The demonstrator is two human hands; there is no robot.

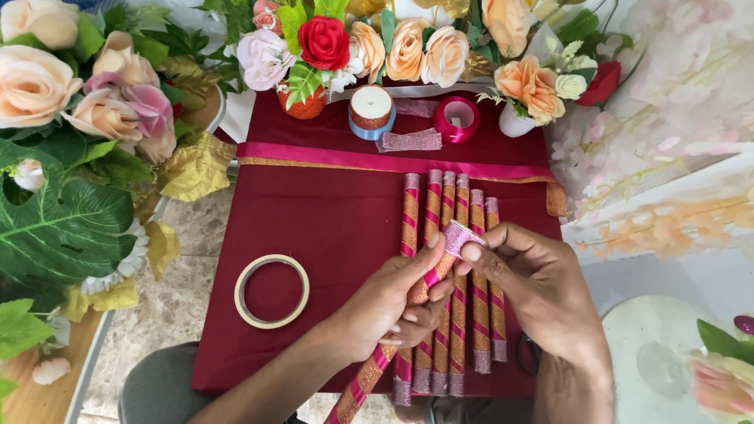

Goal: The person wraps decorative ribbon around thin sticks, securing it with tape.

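My left hand grips a stick wrapped in spiralled pink and orange glitter ribbon, tilted from lower left up to the right. My right hand pinches the pink glitter ribbon end at the stick's top. Under both hands several finished wrapped sticks lie side by side, upright on the maroon cloth.
A roll of beige tape lies on the cloth at left. At the back stand an orange-and-blue ribbon spool, a pink ribbon spool, a loose glitter strip and a pink ribbon band. Artificial flowers surround the table.
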